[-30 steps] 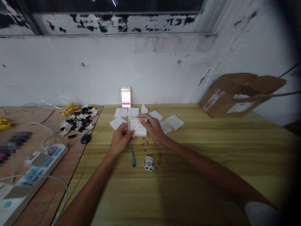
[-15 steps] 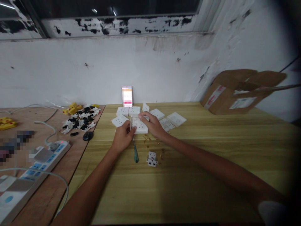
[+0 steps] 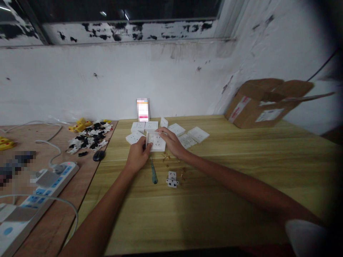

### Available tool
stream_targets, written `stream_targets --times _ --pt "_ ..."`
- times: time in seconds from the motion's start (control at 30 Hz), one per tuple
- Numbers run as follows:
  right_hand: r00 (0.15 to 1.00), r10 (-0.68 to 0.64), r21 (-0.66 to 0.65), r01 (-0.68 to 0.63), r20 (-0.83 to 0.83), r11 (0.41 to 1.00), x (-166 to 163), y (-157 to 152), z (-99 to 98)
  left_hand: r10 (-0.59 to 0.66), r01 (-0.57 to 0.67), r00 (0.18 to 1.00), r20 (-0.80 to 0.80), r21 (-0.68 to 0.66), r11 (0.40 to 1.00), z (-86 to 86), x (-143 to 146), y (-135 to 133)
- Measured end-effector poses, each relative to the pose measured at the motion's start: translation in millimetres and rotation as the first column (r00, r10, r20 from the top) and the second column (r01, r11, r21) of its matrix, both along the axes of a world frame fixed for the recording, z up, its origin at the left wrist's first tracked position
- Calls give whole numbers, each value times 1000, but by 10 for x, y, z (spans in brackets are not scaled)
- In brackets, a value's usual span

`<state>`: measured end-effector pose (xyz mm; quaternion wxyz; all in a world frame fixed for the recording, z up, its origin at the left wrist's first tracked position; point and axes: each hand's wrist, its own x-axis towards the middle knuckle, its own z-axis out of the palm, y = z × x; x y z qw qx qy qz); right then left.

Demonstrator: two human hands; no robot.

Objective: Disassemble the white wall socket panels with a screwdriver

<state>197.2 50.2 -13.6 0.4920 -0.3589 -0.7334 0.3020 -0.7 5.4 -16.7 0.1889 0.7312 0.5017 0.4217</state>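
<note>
Both hands hold one white wall socket plate (image 3: 156,142) just above the wooden table (image 3: 227,185). My left hand (image 3: 137,156) grips its left edge with curled fingers. My right hand (image 3: 171,142) wraps over its top right side, fingertips on the upper edge. Several more white socket plates (image 3: 174,130) lie behind it near the wall. A green-handled screwdriver (image 3: 153,172) lies just below my left hand. Beside the screwdriver sits a small white socket insert (image 3: 172,179), with little brass bits scattered around it.
A lit phone (image 3: 142,109) leans on the wall. On the left board lie a heap of black, white and yellow parts (image 3: 89,137), a dark mouse (image 3: 99,155), cables and a white power strip (image 3: 50,181). An open cardboard box (image 3: 264,103) sits at the far right.
Both hands keep their grip on the socket plate; my left fingers have shifted slightly on its edge. The view has swung a little, and nothing on the table has moved.
</note>
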Motion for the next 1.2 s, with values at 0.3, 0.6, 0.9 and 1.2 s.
stream_targets --times 0.3,0.6,0.9,1.2 --pt "1000 0 1 0 -10 1000 -7 26 -16 25 -23 999 -38 43 999 30 -12 -16" --pt "999 44 32 -44 0 999 20 -38 80 -38 38 999 8 54 998 55 -31 -18" --pt "998 -27 54 24 49 998 -24 -112 108 -13 15 999 -30 66 998 9 2 -14" --pt "994 -87 136 78 61 988 -87 -230 148 -27 30 998 -56 58 998 0 9 -14"
